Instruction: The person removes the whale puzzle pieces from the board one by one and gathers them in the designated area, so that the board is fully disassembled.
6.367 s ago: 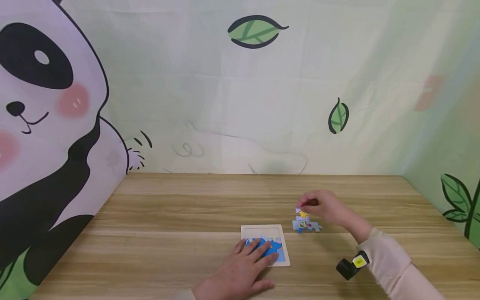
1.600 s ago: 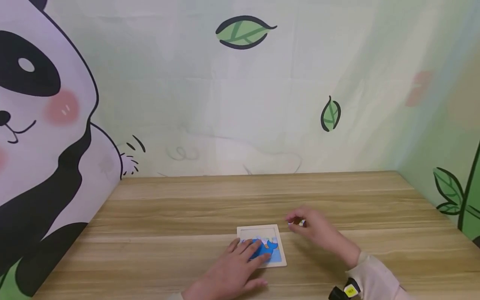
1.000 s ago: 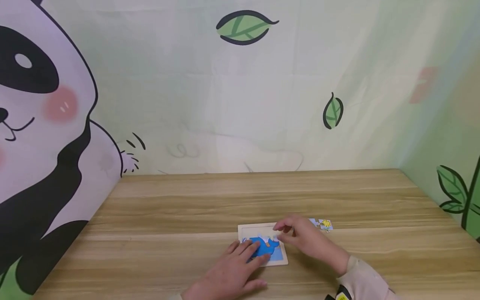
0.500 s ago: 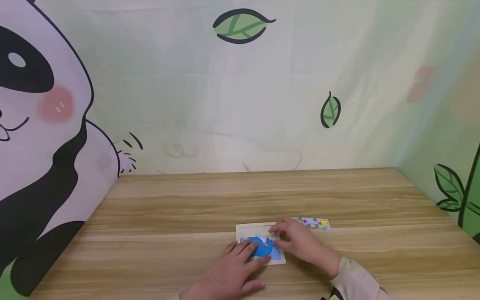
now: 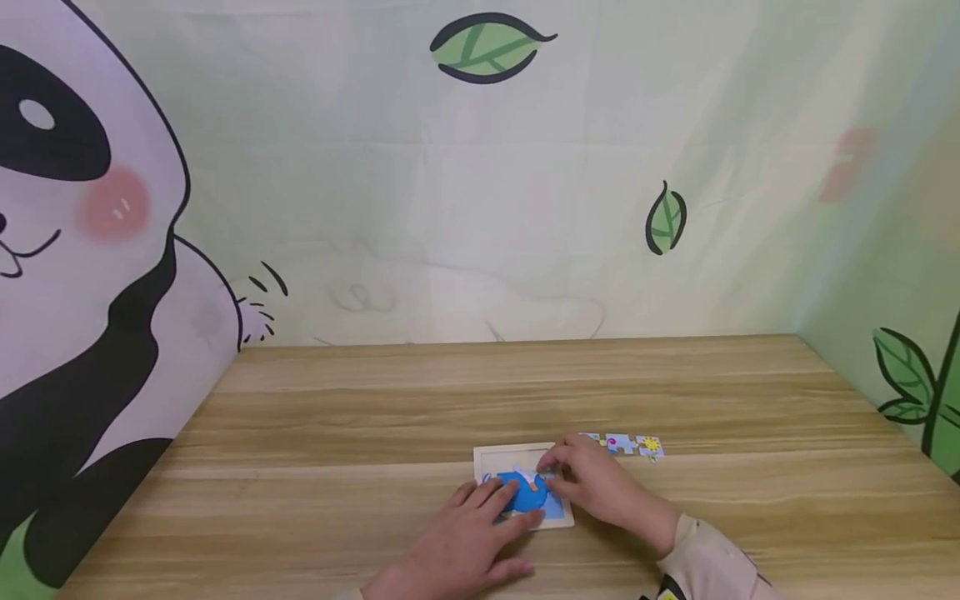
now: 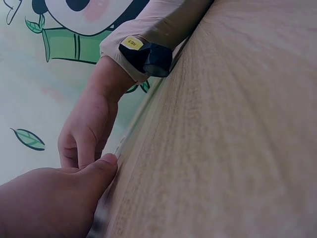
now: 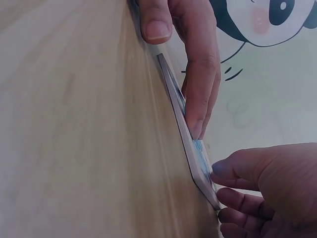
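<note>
A small jigsaw puzzle with a blue whale [image 5: 523,492] lies in a pale wooden frame [image 5: 483,451], its upper strip showing bare wood. My left hand [image 5: 468,533] rests flat with spread fingers on the puzzle's left part, hiding some of it. From the right, my right hand [image 5: 592,475] reaches over the frame's edge. Its curled thumb and index finger pinch at a puzzle piece [image 5: 541,478] by the whale's tail. In the right wrist view, the right thumb [image 7: 228,169] sits at the puzzle surface, opposite the left hand [image 7: 198,64].
Several loose puzzle pieces lie in a row right of the frame, among them a snail piece [image 5: 618,443] and a sun piece [image 5: 651,447]; the right hand overlaps the row's left end. A panda-printed backdrop [image 5: 360,167] stands behind the wooden table [image 5: 337,417].
My right hand has moved from the loose pieces left and down to the frame. The loose pieces, clustered earlier, now lie in a row. My left hand stays on the puzzle.
</note>
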The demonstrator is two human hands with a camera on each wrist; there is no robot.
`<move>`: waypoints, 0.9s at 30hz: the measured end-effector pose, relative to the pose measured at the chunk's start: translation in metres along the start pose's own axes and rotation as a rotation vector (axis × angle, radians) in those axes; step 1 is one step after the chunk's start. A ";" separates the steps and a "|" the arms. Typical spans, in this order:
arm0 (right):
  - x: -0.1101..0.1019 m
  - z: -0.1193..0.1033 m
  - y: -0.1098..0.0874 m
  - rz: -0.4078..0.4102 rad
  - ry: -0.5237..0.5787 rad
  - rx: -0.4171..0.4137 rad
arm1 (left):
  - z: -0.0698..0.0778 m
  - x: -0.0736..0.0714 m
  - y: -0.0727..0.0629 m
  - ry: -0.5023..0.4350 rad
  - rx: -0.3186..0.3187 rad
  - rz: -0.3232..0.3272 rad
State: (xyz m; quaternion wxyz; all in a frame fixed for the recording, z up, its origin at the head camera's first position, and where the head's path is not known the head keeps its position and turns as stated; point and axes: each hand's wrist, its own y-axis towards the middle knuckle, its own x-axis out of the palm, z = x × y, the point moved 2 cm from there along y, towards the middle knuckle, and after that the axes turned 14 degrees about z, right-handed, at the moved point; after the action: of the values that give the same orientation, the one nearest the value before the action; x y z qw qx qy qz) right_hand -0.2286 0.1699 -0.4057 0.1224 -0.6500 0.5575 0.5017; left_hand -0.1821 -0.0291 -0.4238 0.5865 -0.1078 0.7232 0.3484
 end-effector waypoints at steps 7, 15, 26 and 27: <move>0.003 0.000 -0.001 0.013 -0.045 -0.020 | 0.000 0.003 -0.001 0.020 0.003 0.012; 0.006 -0.001 -0.001 0.040 -0.066 -0.024 | 0.000 0.001 0.001 -0.004 -0.017 -0.023; 0.009 0.001 0.001 0.041 -0.052 0.005 | 0.001 0.000 0.001 -0.013 -0.034 -0.040; 0.009 0.001 0.001 0.038 -0.042 0.014 | 0.001 0.000 0.001 -0.013 -0.036 -0.042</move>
State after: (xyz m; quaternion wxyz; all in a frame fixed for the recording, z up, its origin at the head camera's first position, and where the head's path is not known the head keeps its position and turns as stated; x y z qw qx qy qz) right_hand -0.2309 0.1651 -0.4127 0.1293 -0.6278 0.5705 0.5134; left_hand -0.1818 -0.0274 -0.4236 0.5963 -0.1313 0.7105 0.3498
